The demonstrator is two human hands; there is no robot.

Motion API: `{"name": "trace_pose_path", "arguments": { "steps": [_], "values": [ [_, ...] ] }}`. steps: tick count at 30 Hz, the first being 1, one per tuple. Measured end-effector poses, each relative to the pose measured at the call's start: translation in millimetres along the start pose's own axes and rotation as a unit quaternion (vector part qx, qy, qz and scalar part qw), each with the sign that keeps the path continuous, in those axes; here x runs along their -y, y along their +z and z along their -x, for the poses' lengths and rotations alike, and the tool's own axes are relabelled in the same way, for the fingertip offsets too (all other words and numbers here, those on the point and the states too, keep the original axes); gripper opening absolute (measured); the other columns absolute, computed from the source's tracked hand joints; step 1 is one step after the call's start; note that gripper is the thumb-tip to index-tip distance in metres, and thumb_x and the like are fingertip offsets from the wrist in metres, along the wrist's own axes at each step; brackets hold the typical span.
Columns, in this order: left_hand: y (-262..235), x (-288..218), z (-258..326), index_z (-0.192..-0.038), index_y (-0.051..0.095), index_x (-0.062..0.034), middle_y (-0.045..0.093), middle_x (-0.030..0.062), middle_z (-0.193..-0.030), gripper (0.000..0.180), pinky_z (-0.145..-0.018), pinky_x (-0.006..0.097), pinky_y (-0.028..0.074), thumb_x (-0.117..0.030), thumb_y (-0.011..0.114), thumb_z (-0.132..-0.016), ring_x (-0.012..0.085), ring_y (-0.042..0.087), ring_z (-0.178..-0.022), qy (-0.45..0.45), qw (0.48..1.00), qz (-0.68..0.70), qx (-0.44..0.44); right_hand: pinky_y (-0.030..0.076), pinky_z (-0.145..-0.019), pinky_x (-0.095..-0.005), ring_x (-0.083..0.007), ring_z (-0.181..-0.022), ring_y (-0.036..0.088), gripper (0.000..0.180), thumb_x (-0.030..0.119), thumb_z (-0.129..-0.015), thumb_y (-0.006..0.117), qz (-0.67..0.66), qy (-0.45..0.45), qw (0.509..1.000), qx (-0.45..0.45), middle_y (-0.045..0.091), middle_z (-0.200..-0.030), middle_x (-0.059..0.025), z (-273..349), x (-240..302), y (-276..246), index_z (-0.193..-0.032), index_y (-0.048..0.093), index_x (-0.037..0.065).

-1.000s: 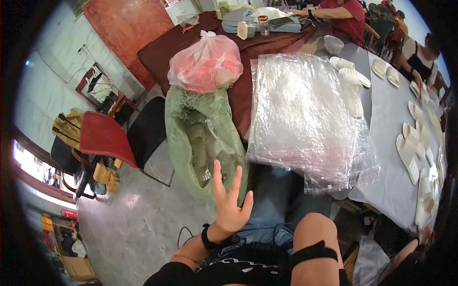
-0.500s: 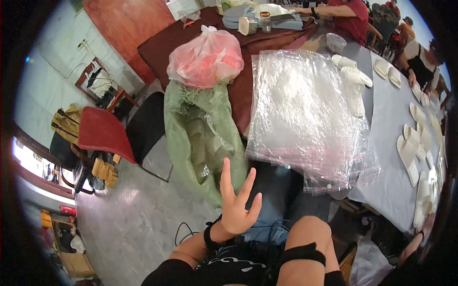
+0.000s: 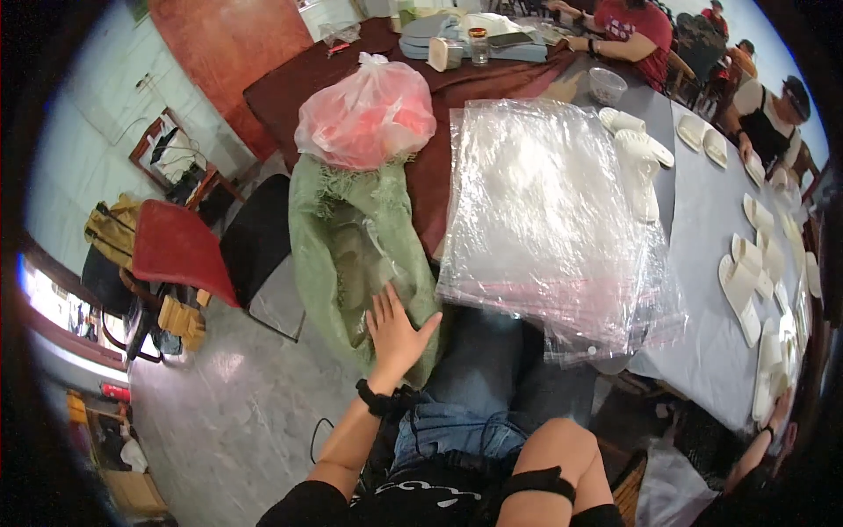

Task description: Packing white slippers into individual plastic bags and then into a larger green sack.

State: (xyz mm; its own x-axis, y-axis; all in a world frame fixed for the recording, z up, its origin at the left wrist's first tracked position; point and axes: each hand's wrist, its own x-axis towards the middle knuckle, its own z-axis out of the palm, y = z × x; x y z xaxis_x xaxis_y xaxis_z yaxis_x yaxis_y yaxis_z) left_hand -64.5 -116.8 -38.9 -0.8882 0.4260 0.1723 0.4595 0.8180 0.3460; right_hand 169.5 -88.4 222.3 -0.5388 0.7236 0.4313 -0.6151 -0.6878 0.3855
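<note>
My left hand (image 3: 399, 341) is over the mouth of a green woven sack (image 3: 307, 255), fingers stretched out and thumb apart, holding nothing. I cannot tell whether its fingertips touch the clear plastic (image 3: 356, 250) inside the sack. My right arm (image 3: 562, 448) is folded, elbow up, with a black strap round it; the right hand is out of sight. To the right of my left hand, a stack of clear plastic bags (image 3: 536, 211) with pinkish edges lies on the table and overhangs its near edge.
A tied bag with pink contents (image 3: 367, 114) rests beyond the sack. White slippers (image 3: 742, 294) line the grey table (image 3: 685, 325) at right. A co-worker's hand (image 3: 777, 408) is among them. A red chair (image 3: 180, 250) stands left; other people sit at the far side.
My left hand has moved left and forward, from above my lap to over the sack's mouth. Its fingers stay spread. The whole view has shifted slightly.
</note>
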Motion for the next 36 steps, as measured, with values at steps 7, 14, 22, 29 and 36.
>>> {"name": "trace_pose_path", "arguments": {
  "steps": [7,14,22,29,36],
  "values": [
    [21,-32,25,-0.066,0.061,0.0047,0.058,0.0265,-0.064,0.046,-0.061,0.049,0.047,-0.035,0.051,-0.088,0.0424,0.058,-0.06,0.035,0.979,0.101,0.171,0.031,-0.101,-0.0384,-0.0236,-0.102,0.059,0.049,0.043,-0.096,0.034,-0.144,0.151,0.915,0.346,0.058,-0.117,-0.0136,11,63,-60,-0.126,0.051,0.009],
    [2,-57,19,-0.076,0.045,0.0022,0.051,0.0249,-0.067,0.03,-0.058,0.049,0.04,-0.022,0.048,-0.093,0.0447,0.051,-0.065,0.073,0.974,0.207,0.058,0.024,-0.105,-0.044,-0.0335,-0.12,0.045,0.062,0.049,-0.095,0.031,0.239,0.137,0.922,0.271,0.042,-0.132,-0.0251,-21,45,-65,-0.138,0.032,0.004],
    [-32,-52,-5,-0.116,0.055,-0.0058,0.053,0.0174,-0.098,0.049,-0.076,0.038,0.044,-0.042,0.057,-0.084,0.0334,0.053,-0.092,0.249,0.967,-0.015,0.055,0.022,-0.105,-0.0538,-0.0455,-0.125,0.036,0.091,0.064,-0.089,0.023,0.01,0.249,0.919,0.306,0.036,-0.13,-0.0377,-40,18,-85,-0.135,0.022,-0.014],
    [-36,-13,6,-0.105,0.059,-0.004,0.061,0.0245,-0.075,0.044,-0.066,0.045,0.048,-0.039,0.061,-0.08,0.0389,0.061,-0.072,0.17,0.833,-0.022,0.526,0.049,-0.065,-0.0442,-0.0354,-0.059,0.06,0.045,0.027,-0.093,0.038,0.216,0.102,0.96,0.147,0.06,-0.063,-0.0175,-65,58,-100,-0.073,0.064,-0.003],
    [-80,-79,-6,-0.116,0.058,-0.0104,0.051,0.0171,-0.118,0.034,-0.092,0.046,0.032,-0.019,0.059,-0.083,0.0356,0.046,-0.108,0.184,0.974,0.106,-0.079,0.043,-0.084,-0.0367,-0.0295,-0.096,0.058,0.024,0.009,-0.089,0.054,0.685,0.297,0.64,0.182,0.061,-0.103,-0.0144,-70,90,-141,-0.11,0.057,-0.001]
  ]
}}
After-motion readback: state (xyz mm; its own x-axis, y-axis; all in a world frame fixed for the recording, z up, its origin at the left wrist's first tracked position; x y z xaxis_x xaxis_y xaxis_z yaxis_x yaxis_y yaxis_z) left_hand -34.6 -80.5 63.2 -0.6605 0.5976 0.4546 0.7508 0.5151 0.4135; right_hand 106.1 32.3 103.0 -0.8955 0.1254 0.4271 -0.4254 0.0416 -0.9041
